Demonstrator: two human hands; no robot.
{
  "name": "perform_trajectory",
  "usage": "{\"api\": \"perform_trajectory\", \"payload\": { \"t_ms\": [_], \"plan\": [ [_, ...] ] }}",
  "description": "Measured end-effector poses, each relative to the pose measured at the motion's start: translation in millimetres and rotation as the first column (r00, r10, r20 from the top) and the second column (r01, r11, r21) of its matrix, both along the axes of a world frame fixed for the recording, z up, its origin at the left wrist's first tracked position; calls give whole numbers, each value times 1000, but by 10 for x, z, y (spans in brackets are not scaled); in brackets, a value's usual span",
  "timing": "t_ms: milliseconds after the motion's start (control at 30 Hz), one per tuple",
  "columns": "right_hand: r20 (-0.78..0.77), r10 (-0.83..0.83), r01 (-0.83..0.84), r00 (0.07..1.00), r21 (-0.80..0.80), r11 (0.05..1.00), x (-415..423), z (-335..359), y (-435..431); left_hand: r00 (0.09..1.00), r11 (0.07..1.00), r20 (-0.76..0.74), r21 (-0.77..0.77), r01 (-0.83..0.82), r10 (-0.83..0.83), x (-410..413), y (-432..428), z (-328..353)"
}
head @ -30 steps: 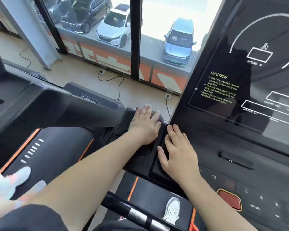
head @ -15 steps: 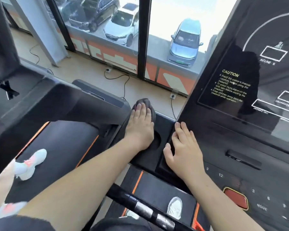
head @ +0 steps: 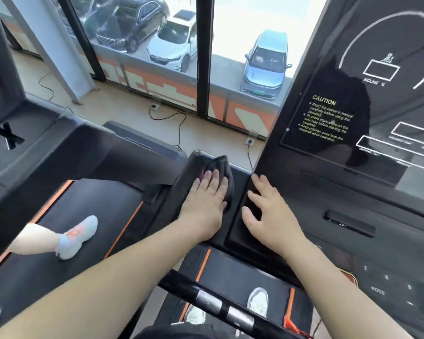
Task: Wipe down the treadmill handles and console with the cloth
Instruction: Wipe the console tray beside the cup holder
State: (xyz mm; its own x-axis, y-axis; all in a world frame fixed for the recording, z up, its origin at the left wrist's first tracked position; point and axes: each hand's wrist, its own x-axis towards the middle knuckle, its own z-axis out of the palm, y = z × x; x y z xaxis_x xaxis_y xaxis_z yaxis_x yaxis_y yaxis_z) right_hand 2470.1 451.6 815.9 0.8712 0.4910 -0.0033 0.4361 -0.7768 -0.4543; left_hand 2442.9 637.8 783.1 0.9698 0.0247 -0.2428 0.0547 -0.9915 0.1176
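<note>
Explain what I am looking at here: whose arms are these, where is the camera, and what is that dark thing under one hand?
The camera sits on a person's head, looking forward and down, so the two bare arms are the wearer's own. They stand on a treadmill, their shoe on the belt below. The left hand lies flat on a dark cloth, pressing it on the console's left side. The right hand rests open on the tray beside it, holding nothing. The dark display panel rises at right. Another person's foot shows on the neighbouring treadmill.
</note>
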Motion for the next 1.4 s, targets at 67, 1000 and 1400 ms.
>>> {"api": "perform_trajectory", "payload": {
  "t_ms": [67,1000,1400],
  "plan": [
    [-11,-66,67,998,120,991,-27,107,-121,997,997,-21,-12,77,-77,-163,-25,12],
    [-72,-190,199,979,134,971,-145,214,-347,980,959,86,-207,192,-177,128,-120,-42],
    [25,-276,271,961,118,955,-262,91,89,945,956,149,16,293,-292,-437,133,-120]
  ]
}}
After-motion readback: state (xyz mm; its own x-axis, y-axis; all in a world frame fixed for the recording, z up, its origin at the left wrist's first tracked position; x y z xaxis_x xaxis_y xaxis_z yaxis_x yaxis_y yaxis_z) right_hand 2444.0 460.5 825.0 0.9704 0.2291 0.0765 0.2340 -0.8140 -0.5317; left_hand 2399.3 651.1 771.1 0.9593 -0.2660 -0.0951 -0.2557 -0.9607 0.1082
